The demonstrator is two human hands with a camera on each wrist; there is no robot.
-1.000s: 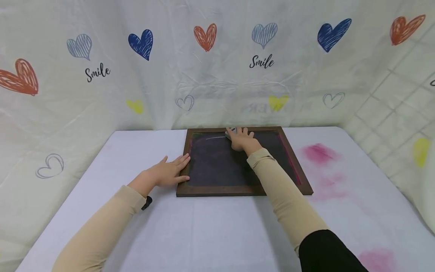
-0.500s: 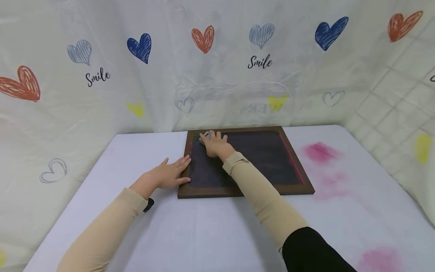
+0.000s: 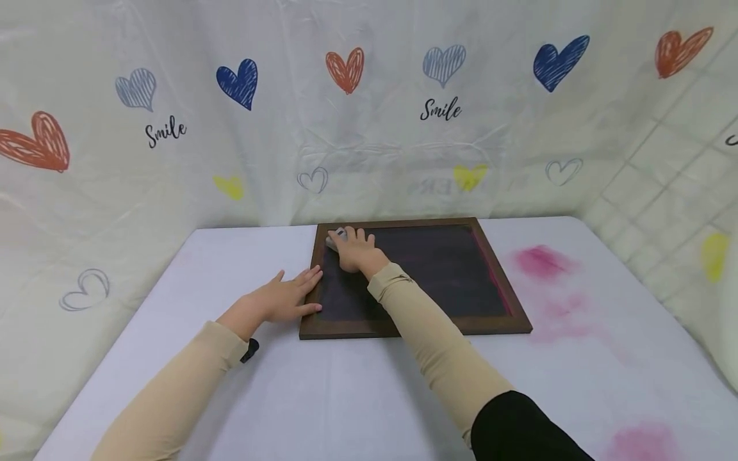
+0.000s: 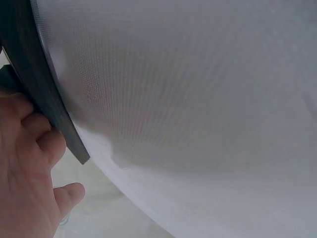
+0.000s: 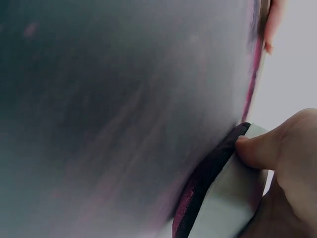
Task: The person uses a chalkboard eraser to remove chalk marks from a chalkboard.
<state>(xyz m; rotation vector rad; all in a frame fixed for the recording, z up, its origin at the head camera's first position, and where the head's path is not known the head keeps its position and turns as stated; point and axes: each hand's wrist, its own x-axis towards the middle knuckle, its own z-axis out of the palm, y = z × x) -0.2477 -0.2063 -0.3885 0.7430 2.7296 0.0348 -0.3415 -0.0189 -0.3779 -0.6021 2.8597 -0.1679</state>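
A chalkboard (image 3: 438,269) with a brown wooden frame lies on the white-covered table. My left hand (image 3: 282,299) rests with spread, straight fingers on the left side of its frame; the left wrist view shows that hand (image 4: 25,163) beside the frame (image 4: 42,74). Near the board's upper left corner, my right hand (image 3: 355,248) holds a board eraser (image 3: 334,239) against the black surface. In the right wrist view the eraser (image 5: 223,198) has a pale body and a dark felt pad with pink chalk dust, and the thumb presses its side. Faint pinkish streaks cross the board.
Pink chalk stains (image 3: 543,261) mark the tablecloth right of the board. A pink line (image 3: 492,272) runs along the board's right inner edge. Behind the table hangs a white curtain (image 3: 380,128) printed with hearts and "Smile".
My right hand has slid the eraser left along the board's top to its upper left corner. The white chalk line seen there earlier is gone. My left hand stays on the frame.
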